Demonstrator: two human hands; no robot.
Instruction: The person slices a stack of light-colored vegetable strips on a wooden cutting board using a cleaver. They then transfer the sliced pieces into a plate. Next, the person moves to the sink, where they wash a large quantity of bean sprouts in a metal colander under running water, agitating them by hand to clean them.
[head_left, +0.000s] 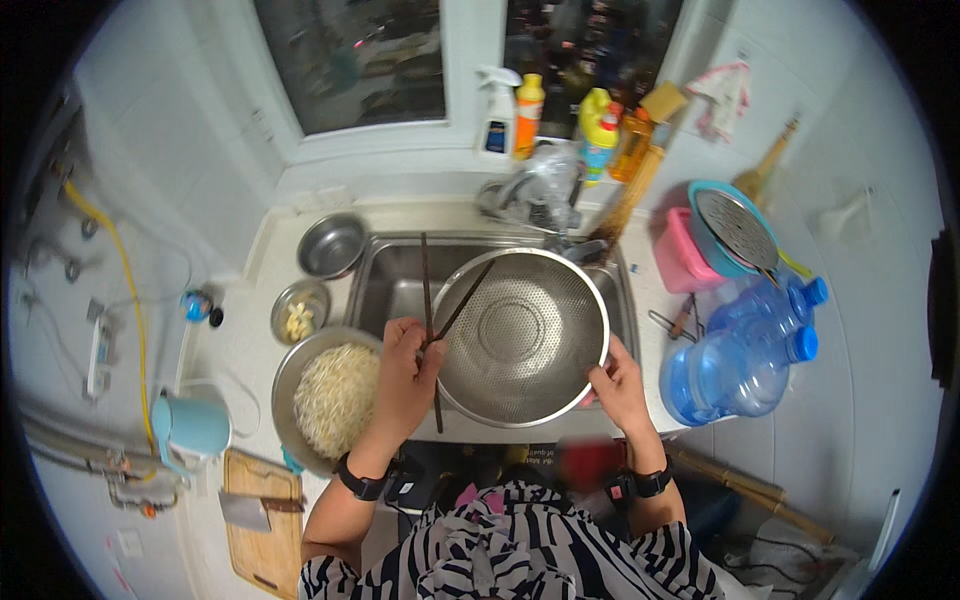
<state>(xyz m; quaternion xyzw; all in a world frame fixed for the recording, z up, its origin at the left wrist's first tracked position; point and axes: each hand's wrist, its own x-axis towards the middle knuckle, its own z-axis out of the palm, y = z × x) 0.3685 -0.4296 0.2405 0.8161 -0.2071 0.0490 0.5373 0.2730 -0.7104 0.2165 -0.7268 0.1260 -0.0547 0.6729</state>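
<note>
My right hand (619, 386) grips the near right rim of a perforated metal colander (517, 330), thumb over the edge. The colander is tilted toward me over the steel sink (397, 300), and its inside looks bare. In my left hand (409, 375) is a pair of dark chopsticks (427, 285), which cross near my fingertips. One chopstick points up past the colander's left rim, the other over its inside. The left fingers are also close to that rim; whether they touch it I cannot tell. A metal bowl of bean sprouts (337, 397) stands left of that hand, partly hidden by my forearm.
Left of the sink are a bowl of peeled garlic (300, 313) and a metal bowl (332, 245). A cleaver (246, 510) lies on a wooden cutting board (262, 555), near a blue kettle (193, 424). Large water bottles (739, 367) and a pink basin (681, 255) stand at right.
</note>
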